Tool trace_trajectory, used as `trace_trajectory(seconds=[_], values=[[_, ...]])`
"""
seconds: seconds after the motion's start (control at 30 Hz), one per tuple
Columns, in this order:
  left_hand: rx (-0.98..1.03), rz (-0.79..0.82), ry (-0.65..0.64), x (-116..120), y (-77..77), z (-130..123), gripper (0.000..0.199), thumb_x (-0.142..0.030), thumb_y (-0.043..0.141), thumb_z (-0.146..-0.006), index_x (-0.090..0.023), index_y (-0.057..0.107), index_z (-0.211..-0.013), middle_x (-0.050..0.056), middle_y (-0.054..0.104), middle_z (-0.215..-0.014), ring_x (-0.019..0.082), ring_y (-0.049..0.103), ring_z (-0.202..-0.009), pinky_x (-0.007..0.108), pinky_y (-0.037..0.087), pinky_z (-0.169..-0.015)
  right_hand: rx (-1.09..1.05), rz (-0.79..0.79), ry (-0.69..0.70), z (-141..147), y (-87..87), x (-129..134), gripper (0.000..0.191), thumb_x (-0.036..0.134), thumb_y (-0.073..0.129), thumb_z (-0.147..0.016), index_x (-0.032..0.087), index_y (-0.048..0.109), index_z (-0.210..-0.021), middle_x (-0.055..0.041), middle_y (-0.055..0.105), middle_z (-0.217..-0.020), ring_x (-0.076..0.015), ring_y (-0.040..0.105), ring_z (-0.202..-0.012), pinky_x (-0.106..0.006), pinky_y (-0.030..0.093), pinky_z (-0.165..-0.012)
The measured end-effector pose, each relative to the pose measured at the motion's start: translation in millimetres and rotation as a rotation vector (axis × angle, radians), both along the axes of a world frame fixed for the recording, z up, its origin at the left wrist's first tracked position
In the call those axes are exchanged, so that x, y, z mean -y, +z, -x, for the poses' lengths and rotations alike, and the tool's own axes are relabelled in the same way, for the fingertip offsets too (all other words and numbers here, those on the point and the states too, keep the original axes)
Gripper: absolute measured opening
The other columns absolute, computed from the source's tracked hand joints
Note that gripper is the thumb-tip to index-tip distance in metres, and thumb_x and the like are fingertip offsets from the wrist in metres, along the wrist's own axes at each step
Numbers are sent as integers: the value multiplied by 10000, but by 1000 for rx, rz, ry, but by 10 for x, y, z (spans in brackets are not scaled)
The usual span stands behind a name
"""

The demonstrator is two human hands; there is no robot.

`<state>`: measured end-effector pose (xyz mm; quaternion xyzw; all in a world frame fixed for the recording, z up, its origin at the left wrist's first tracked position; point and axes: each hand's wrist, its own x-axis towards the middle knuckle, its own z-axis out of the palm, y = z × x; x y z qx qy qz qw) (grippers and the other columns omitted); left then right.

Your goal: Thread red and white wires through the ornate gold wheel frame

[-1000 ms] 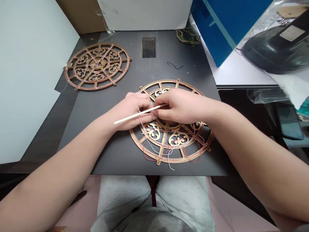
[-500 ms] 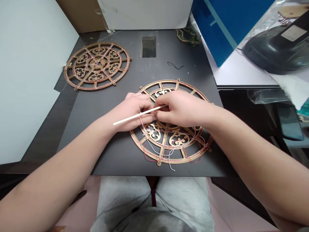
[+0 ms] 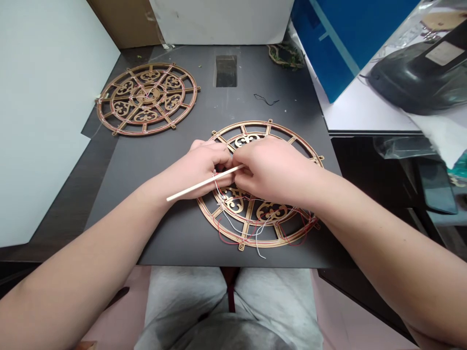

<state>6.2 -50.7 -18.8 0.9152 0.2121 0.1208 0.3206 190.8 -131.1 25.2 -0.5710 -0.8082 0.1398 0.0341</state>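
A round gold openwork frame (image 3: pixel 251 206) with spokes and scroll ornaments lies on the dark table in front of me. My right hand (image 3: pixel 272 167) is closed on a thin pale stick (image 3: pixel 204 183), which slants down to the left across my left hand. Over the frame's centre, my left hand (image 3: pixel 209 167) has its fingers curled, their tips meeting those of the right. Red and white wires (image 3: pixel 233 228) run from beside the left fingers and lie loose over the frame's near half. Whatever the left fingertips pinch is hidden.
A second round openwork frame (image 3: pixel 146 99) with wires lies at the back left. A black loop of cord (image 3: pixel 266 100) and a rectangular cutout (image 3: pixel 226 71) are farther back. A blue panel (image 3: pixel 350 43) stands at the right, near a black device (image 3: pixel 419 78).
My right hand has turned slightly, and the stick's free end has swung lower and to the left. The left hand stays almost in place over the frame.
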Motion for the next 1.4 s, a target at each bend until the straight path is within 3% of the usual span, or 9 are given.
trace_trajectory(seconds=[0.17, 0.33, 0.47, 0.6, 0.83, 1.03, 1.4], values=[[-19, 4, 13, 8, 1, -4, 194, -340, 621, -873, -168, 663, -794, 22, 646, -864, 198, 560, -911, 390, 328, -956, 64, -48, 24, 77, -8, 40, 195, 165, 510, -879, 143, 702, -851, -94, 680, -839, -188, 494, -739, -357, 266, -740], [-22, 33, 38, 2, 6, -4, 199, -346, 659, -867, -171, 668, -774, 0, 643, -843, 186, 558, -903, 397, 308, -985, 38, -50, 33, -7, 24, 31, 182, 185, 525, -890, 146, 671, -790, -77, 659, -786, -178, 489, -723, -357, 276, -742], [-28, 43, 18, -4, 13, -4, 173, -355, 682, -892, -193, 711, -837, -4, 675, -904, 189, 575, -945, 407, 306, -1009, -179, 80, -64, -209, 86, -23, 207, 290, 573, -932, 158, 703, -841, -36, 627, -745, -146, 462, -673, -322, 272, -666], [-44, 46, 50, -7, -4, 2, 150, -341, 712, -900, -206, 714, -833, -22, 694, -871, 185, 581, -930, 419, 286, -1044, -285, 94, -208, -315, 105, -53, 238, 317, 558, -973, 156, 716, -899, -34, 613, -747, -147, 464, -681, -316, 277, -647], [-38, 4, -18, -34, 1, 15, 149, -344, 687, -912, -205, 730, -878, 2, 697, -951, 196, 611, -979, 387, 333, -1005, -274, 215, -106, -300, 45, -51, 189, 312, 632, -923, 156, 734, -891, -27, 644, -755, -135, 491, -666, -305, 287, -634], [-14, -5, 1, -18, 6, -7, 312, -470, 674, -920, -181, 718, -813, 24, 674, -861, 196, 597, -897, 376, 363, -931, -269, 244, -55, -277, 12, -48, 209, 331, 614, -927, 169, 746, -923, -21, 656, -771, -132, 499, -671, -307, 280, -631], [-55, 6, -31, -23, 61, 8, 182, -360, 684, -890, -185, 733, -883, 32, 700, -954, 206, 626, -974, 374, 385, -968, -292, 221, -2, -306, -57, -83, 201, 295, 595, -918, 163, 746, -928, -16, 655, -777, -124, 485, -672, -295, 293, -643]])
